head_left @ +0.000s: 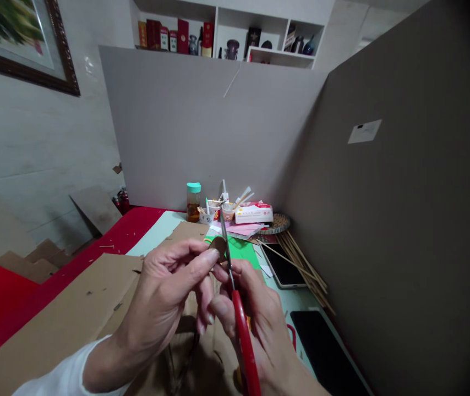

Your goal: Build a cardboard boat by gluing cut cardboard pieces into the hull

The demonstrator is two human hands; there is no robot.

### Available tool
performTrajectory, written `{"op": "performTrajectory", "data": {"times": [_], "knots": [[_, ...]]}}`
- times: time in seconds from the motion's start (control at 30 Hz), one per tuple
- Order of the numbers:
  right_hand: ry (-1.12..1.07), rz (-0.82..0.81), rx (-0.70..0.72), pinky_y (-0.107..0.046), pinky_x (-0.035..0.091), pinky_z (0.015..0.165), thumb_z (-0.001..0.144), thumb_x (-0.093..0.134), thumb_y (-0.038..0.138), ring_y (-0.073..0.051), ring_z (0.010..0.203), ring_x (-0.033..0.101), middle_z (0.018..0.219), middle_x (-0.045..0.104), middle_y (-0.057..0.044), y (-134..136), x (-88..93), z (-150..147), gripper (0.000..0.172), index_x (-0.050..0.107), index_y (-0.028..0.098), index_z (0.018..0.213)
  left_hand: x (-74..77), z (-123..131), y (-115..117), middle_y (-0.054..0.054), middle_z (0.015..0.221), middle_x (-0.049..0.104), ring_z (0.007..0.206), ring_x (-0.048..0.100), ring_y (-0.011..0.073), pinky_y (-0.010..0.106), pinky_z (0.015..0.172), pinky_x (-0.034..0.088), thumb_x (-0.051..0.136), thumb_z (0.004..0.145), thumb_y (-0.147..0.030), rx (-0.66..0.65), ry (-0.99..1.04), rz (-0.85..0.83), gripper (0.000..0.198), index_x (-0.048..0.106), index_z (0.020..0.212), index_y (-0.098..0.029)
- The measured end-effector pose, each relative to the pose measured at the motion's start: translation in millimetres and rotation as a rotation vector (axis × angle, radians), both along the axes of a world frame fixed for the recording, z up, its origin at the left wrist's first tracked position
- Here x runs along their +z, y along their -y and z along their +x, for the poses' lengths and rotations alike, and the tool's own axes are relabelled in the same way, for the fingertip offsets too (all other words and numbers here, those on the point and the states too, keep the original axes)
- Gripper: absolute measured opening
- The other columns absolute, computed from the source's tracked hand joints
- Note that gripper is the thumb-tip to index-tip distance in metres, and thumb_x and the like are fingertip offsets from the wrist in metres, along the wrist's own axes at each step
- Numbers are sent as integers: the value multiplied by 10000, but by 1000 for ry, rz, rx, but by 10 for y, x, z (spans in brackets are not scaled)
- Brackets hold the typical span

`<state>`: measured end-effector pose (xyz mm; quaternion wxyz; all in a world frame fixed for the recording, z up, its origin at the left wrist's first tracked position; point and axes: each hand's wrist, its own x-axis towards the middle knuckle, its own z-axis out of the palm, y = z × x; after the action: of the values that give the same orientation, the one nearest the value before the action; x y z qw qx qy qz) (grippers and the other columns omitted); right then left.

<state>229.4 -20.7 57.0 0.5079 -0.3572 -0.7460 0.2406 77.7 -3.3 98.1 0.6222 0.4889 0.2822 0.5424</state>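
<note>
My left hand (163, 294) pinches a small round brown piece (219, 245), probably cardboard, between thumb and fingers. My right hand (266, 324) is wrapped round a pair of scissors (244, 341) with red handles, their blades pointing up and away from me. The blades stand right at the right edge of the brown piece; whether they touch it I cannot tell. Both hands are held above brown cardboard (90, 289) that covers much of the table. Part of the scissors' handle is hidden by my right fingers.
At the back stand a teal-lidded bottle (193, 203), cups with tools and a tissue box (253, 213). To the right lie wooden sticks (301, 258), a tablet (282, 267) and a black flat device (326, 352). Grey panels (210, 121) wall off the back and right.
</note>
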Motion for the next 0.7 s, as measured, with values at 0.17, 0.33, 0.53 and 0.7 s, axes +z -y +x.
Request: {"op": "performTrajectory", "data": {"times": [0.17, 0.33, 0.53, 0.7], "knots": [[-18, 26, -35, -228, 424, 606, 985, 578, 222, -129, 649, 541, 788, 579, 35, 18, 7, -42, 61, 578, 242, 1043, -1, 15, -7, -1, 492, 667, 307, 535, 93, 150, 281, 459, 834, 803, -356, 27, 8, 15, 241, 739, 706, -157], [4, 52, -6, -239, 393, 594, 994, 579, 236, -119, 619, 488, 785, 566, 30, 19, 67, -10, 17, 585, 221, 997, 56, -35, -26, 18, 661, 751, 312, 567, 81, 150, 288, 478, 848, 791, -330, 22, 29, 36, 237, 736, 695, -144], [114, -165, -11, -261, 351, 555, 935, 629, 557, -149, 614, 428, 699, 486, 26, 13, 258, 122, 342, 583, 218, 931, 95, -199, -152, 5, 669, 743, 353, 628, 94, 122, 324, 484, 806, 845, -318, -120, -55, 74, 192, 747, 771, -151], [174, -175, 31, -271, 369, 604, 922, 591, 672, -172, 699, 464, 743, 532, 6, 27, 343, 162, 454, 595, 218, 907, 101, -344, -231, -21, 630, 718, 372, 646, 95, 110, 330, 489, 802, 859, -337, -247, -184, 97, 184, 752, 786, -175]]}}
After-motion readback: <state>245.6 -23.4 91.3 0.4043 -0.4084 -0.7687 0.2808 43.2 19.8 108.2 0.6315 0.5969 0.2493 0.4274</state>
